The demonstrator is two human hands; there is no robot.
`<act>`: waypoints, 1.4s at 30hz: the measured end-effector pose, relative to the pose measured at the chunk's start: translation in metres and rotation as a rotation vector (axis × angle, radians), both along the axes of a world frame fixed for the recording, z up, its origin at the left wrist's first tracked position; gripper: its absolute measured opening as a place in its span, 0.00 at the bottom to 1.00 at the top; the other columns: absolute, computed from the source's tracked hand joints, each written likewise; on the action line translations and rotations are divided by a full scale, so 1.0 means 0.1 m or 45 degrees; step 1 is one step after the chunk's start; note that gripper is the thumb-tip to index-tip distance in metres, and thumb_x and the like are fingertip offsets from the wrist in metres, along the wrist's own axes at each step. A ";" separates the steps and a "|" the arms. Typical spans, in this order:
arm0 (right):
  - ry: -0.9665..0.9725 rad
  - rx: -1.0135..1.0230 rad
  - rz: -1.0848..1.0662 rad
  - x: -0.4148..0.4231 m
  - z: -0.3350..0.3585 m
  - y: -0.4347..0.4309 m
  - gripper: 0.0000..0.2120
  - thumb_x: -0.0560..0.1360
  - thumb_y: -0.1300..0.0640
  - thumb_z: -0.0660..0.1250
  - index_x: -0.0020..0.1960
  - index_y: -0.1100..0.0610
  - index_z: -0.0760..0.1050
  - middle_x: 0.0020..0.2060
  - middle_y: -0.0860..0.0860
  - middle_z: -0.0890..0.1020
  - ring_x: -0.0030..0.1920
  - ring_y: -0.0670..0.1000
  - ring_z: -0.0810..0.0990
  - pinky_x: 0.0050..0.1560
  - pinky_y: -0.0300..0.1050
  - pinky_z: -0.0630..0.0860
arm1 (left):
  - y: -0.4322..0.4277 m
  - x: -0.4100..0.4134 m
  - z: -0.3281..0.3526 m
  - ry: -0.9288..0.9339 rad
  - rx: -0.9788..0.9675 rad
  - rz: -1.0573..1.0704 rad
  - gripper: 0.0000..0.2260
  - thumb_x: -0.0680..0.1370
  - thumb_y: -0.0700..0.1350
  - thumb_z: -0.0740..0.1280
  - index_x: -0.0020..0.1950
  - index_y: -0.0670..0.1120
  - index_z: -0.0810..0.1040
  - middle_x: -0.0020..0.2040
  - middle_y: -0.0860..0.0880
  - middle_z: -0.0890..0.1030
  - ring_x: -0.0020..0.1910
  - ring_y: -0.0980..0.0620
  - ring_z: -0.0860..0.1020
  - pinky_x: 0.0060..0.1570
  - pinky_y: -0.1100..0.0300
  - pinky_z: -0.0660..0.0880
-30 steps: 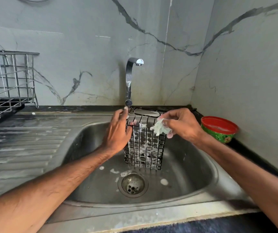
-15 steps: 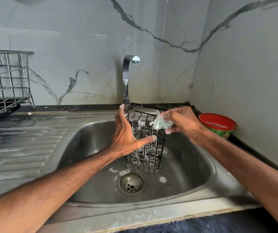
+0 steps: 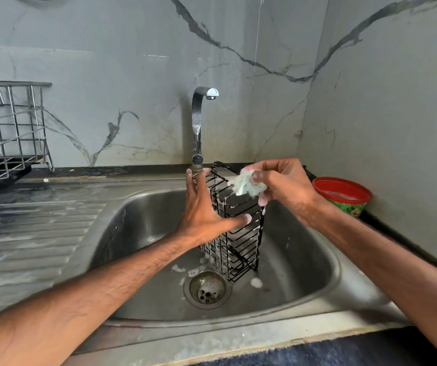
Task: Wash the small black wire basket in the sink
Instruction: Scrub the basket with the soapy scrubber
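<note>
The small black wire basket (image 3: 239,235) stands tilted in the steel sink (image 3: 307,262), foam on its wires, its lower edge near the drain (image 3: 206,289). My left hand (image 3: 202,212) holds its left corner, fingers reaching up the side and thumb laid across the front. My right hand (image 3: 284,186) pinches a pale, soapy scrubber (image 3: 246,184) against the basket's upper right rim. The basket's far side is hidden.
A chrome tap (image 3: 197,128) rises just behind the basket, with no water running. A red-rimmed green tub (image 3: 342,195) sits in the right corner of the counter. A steel dish rack (image 3: 6,133) stands at far left beside the ribbed drainboard (image 3: 35,233).
The basket has turned and tipped under my left hand, whose thumb now lies across the front. My right hand with the scrubber stays at the top rim.
</note>
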State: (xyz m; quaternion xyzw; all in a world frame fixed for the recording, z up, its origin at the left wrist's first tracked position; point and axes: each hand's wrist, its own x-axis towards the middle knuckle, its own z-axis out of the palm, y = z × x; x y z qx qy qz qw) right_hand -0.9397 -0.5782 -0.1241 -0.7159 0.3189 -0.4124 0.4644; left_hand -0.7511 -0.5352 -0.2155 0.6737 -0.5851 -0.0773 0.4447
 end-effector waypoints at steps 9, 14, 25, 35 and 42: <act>-0.049 0.070 -0.374 0.00 -0.05 -0.15 0.05 0.76 0.63 0.68 0.45 0.60 0.83 0.36 0.54 0.87 0.31 0.55 0.84 0.33 0.45 0.78 | 0.09 0.20 0.02 -0.032 -0.056 -0.201 0.56 0.66 0.59 0.82 0.85 0.55 0.50 0.85 0.48 0.38 0.76 0.55 0.56 0.75 0.47 0.52; -0.024 0.343 -0.219 -0.04 0.02 -0.08 0.07 0.78 0.65 0.66 0.52 0.67 0.80 0.44 0.61 0.85 0.31 0.51 0.80 0.28 0.41 0.77 | 0.13 0.22 0.04 0.119 0.078 -0.302 0.53 0.75 0.52 0.78 0.85 0.61 0.42 0.86 0.52 0.43 0.81 0.53 0.54 0.81 0.38 0.55; -0.218 0.543 0.041 -0.03 -0.03 -0.05 0.11 0.79 0.65 0.63 0.59 0.68 0.77 0.46 0.63 0.86 0.39 0.54 0.85 0.35 0.40 0.80 | 0.18 0.04 0.09 0.449 0.225 -0.399 0.37 0.71 0.48 0.68 0.81 0.52 0.63 0.77 0.53 0.72 0.74 0.51 0.70 0.77 0.39 0.63; -0.370 0.575 0.163 0.02 -0.12 -0.06 0.12 0.78 0.69 0.64 0.60 0.69 0.78 0.54 0.64 0.85 0.46 0.54 0.85 0.42 0.42 0.83 | 0.13 0.04 0.00 0.575 0.297 -0.118 0.67 0.50 0.74 0.79 0.81 0.53 0.51 0.78 0.47 0.64 0.66 0.47 0.75 0.58 0.44 0.82; -0.416 0.629 0.260 0.06 -0.18 -0.05 0.14 0.78 0.72 0.62 0.63 0.69 0.76 0.57 0.65 0.83 0.50 0.56 0.86 0.53 0.48 0.84 | 0.17 -0.02 0.03 0.724 0.310 -0.105 0.64 0.48 0.70 0.84 0.78 0.52 0.60 0.69 0.49 0.72 0.56 0.56 0.78 0.43 0.52 0.85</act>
